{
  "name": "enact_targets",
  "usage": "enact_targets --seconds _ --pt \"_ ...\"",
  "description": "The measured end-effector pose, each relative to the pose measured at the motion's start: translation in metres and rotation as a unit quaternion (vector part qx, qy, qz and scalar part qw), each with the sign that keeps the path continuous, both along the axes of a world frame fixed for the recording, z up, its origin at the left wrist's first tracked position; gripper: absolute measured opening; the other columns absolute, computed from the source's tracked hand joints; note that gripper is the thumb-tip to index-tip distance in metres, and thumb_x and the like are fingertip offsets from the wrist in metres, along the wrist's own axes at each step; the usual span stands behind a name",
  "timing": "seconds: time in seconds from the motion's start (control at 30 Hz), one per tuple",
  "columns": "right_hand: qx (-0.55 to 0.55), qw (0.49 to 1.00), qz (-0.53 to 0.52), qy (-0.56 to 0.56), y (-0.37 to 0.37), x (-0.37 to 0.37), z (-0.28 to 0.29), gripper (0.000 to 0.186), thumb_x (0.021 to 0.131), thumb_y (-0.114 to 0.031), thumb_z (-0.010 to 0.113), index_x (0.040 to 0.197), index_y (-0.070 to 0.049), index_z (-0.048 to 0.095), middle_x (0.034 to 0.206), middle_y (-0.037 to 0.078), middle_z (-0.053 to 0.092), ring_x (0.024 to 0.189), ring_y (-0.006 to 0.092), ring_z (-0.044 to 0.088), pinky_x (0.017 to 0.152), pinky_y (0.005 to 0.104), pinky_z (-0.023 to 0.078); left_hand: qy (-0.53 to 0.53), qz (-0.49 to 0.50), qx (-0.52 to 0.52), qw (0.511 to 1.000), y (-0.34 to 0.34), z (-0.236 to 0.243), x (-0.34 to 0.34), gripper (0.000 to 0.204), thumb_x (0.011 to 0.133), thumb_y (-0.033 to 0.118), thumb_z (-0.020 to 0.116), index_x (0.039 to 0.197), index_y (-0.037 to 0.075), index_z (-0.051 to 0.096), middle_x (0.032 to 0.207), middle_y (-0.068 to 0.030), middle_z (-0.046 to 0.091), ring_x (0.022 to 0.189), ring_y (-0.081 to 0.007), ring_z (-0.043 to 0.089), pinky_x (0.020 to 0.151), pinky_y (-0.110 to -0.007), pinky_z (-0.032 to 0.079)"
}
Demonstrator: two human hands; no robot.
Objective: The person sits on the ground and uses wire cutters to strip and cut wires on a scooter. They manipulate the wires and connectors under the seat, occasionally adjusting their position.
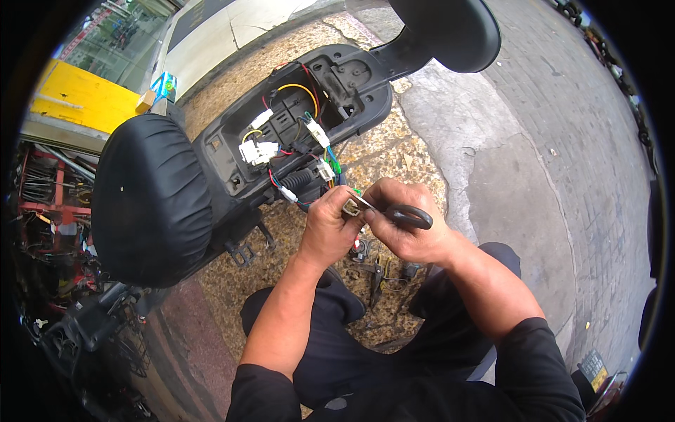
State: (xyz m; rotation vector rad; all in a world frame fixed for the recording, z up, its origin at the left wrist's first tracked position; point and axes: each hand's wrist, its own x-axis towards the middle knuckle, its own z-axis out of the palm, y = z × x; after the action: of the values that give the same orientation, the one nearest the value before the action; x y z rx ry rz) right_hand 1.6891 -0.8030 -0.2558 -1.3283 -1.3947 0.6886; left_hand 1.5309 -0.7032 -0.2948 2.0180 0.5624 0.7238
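My left hand (328, 226) pinches a small pale piece (351, 206), probably a connector or wire end, partly hidden by my fingers. My right hand (408, 238) grips black-handled scissors (410, 215), their metal blade angled toward that piece. Just beyond my hands is an open black scooter compartment (218, 151) holding white connectors (259, 151) and red, yellow, blue and green wires. A black ribbed part (301, 178) lies along its near side. Below my hands, pliers (376, 281) and other small parts lie on the speckled ground.
A black cushioned seat (151, 200) sits at the left, another black seat part (457, 35) rises top right. A yellow surface (84, 95), cluttered red racks (53, 204) and a glass case (119, 39) stand at the left. Grey pavement (548, 183) runs along the right. My knees are below.
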Motion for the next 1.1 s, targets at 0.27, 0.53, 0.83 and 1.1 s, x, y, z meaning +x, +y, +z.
enact_targets --seconds 0.27,0.53,0.83,1.1 --pt "0.017 0.999 -0.011 -0.034 0.0033 -0.0043 -0.0031 0.010 0.079 -0.007 0.062 0.082 -0.001 0.054 0.064 0.019 0.058 0.059 0.0407 0.061 0.053 0.0451 0.047 -0.006 0.009 0.044 0.999 0.0015 0.0005 0.0015 0.023 0.075 -0.004 0.071 0.093 0.004 0.058 0.081 -0.0120 0.061 0.073 -0.0316 0.062 0.064 -0.039 0.049" --pt "0.022 0.999 -0.004 -0.033 0.0039 -0.0046 -0.0049 0.011 0.080 -0.007 0.062 0.081 -0.001 0.052 0.062 0.020 0.058 0.059 0.0420 0.061 0.053 0.0473 0.047 0.003 0.006 0.068 0.998 0.0004 0.0011 0.0014 0.023 0.073 -0.006 0.069 0.089 0.004 0.057 0.080 -0.0127 0.059 0.073 -0.0352 0.062 0.064 -0.041 0.048" --pt "0.004 0.998 -0.008 -0.066 0.0045 -0.0051 -0.0088 0.013 0.080 -0.008 0.062 0.080 -0.002 0.051 0.061 0.020 0.057 0.059 0.0437 0.060 0.053 0.0491 0.047 0.012 0.010 0.089 0.996 -0.0007 -0.0019 0.0009 0.023 0.072 -0.007 0.067 0.090 0.004 0.057 0.080 -0.0140 0.058 0.074 -0.0381 0.061 0.064 -0.043 0.049" --pt "0.000 0.996 0.006 -0.092 0.0044 -0.0047 -0.0069 0.014 0.077 -0.009 0.063 0.084 -0.003 0.051 0.065 0.020 0.060 0.065 0.0456 0.061 0.056 0.0505 0.048 0.044 0.017 0.157 0.987 -0.0010 -0.0031 0.0000 0.023 0.073 -0.005 0.067 0.092 0.005 0.059 0.083 -0.0154 0.060 0.078 -0.0395 0.063 0.065 -0.045 0.051"
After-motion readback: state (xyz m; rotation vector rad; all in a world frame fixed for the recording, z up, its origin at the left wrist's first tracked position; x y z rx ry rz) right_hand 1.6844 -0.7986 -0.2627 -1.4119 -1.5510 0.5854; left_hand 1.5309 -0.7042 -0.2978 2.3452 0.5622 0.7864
